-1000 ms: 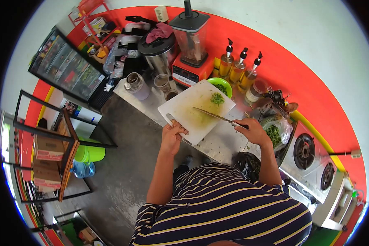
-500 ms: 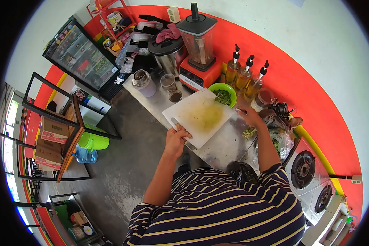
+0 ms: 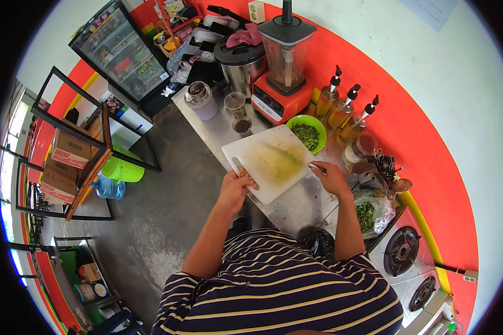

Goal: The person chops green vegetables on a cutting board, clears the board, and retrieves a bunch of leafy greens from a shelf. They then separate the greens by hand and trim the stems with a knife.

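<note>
My left hand (image 3: 234,190) is closed around the handle-slot edge of a white cutting board (image 3: 251,151), which is stained yellow-green across its middle. The knife (image 3: 285,153) lies along the board's face, its blade slanting up and left. Its handle is in my closed right hand (image 3: 330,177), at the board's right edge. Just beyond the board's far corner, a lime-green bowl (image 3: 321,133) holds chopped green leaves (image 3: 305,135).
A red blender (image 3: 279,99) stands behind the bowl, with several oil bottles (image 3: 338,114) to its right. Two clear cups (image 3: 242,125) are left of the board. A plastic bag of greens (image 3: 366,215) and a gas stove (image 3: 399,251) are at the right.
My right hand has moved left and down, bringing the knife blade onto the board. The camera view has shifted slightly. The left hand keeps its hold on the board.
</note>
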Tool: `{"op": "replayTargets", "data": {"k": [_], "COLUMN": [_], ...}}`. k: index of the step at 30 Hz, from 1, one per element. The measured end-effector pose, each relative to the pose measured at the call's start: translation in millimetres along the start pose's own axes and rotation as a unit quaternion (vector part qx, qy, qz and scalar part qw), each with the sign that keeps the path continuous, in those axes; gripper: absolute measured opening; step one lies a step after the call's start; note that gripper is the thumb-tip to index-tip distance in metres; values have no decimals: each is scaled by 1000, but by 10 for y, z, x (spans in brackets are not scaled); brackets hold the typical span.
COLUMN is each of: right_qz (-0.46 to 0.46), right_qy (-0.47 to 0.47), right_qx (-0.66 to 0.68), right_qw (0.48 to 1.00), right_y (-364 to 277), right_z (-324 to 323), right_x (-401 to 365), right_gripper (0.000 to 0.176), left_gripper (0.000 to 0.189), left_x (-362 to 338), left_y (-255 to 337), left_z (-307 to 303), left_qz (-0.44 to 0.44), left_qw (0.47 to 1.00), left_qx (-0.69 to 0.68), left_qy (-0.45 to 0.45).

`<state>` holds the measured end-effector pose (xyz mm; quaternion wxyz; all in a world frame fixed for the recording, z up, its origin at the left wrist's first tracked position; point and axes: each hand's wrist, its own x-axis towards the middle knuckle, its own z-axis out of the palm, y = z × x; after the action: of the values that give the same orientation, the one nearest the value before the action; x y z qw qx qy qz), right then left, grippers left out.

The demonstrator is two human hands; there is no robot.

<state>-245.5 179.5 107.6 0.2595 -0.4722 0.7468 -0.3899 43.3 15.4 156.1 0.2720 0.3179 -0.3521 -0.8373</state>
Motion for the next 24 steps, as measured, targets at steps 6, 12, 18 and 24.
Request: {"op": "replayTargets", "data": {"k": [6,12,18,24], "right_qz": [80,129,250,289], "right_qy": [87,188,146,95], "right_qx": [-91,-58,219,346], "right_qw": [989,972,932,887], "right_y": [192,112,-6,38], "right_z": [-32,-77,94,143], "right_x": [139,80,210,543], "right_gripper": [30,30,40,49], "left_gripper": [26,27,26,27], "left_x": [-107,-179,-185,-148], "left_y": [92,136,170,22], "left_z": [38,2,156,284], "left_qz": [0,-5,-22,-28], "left_qw": [1000,999,992,990], "left_qx": [4,42,111,118], "left_qy": [-20,-15,-49,-76]}}
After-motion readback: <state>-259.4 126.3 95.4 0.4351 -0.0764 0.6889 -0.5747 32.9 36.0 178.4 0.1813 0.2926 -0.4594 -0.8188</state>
